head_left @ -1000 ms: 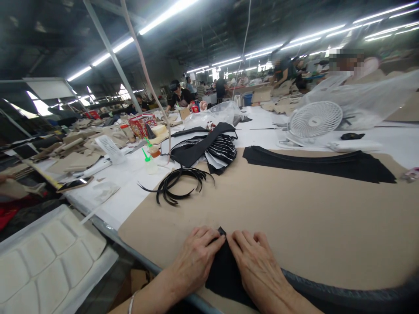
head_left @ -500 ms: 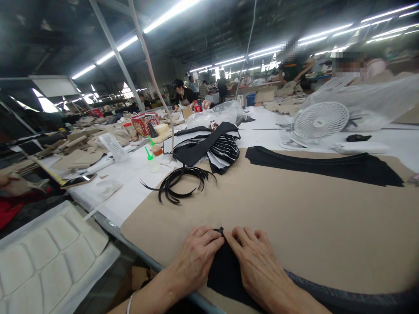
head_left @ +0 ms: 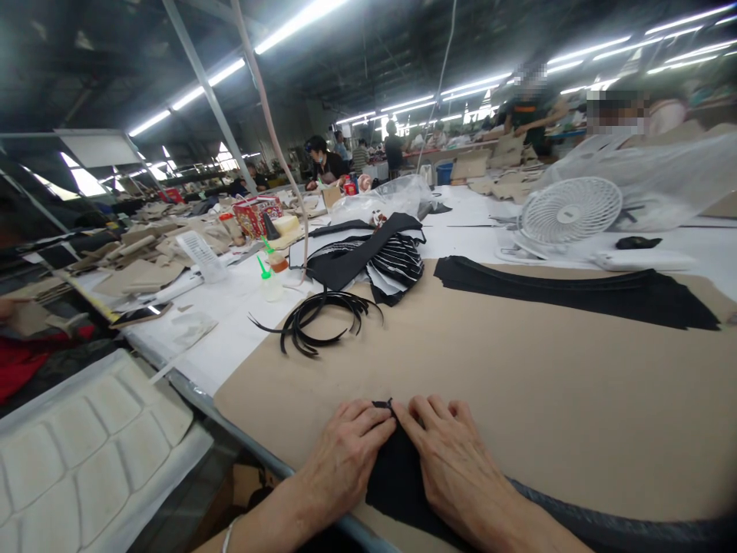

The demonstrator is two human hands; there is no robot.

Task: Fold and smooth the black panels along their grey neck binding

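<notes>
A black fabric piece (head_left: 397,480) lies on the brown paper sheet (head_left: 518,369) near the table's front edge. My left hand (head_left: 345,453) rests on its left side, fingers bent and pressed down at the piece's top corner. On the right side lies my right hand (head_left: 452,461), its fingertips meeting the left hand's at that same corner. Both hands press the fabric flat against the paper.
A bundle of thin black strips (head_left: 316,315) lies ahead, with a pile of black and striped fabric (head_left: 374,261) behind it. A long black fabric piece (head_left: 576,288) and a white fan (head_left: 567,215) are at the right. Glue bottles (head_left: 268,280) stand left. Other people work farther back.
My fingertips have closed in a little on the top corner of the black piece. The view has shifted slightly; nothing else has moved.
</notes>
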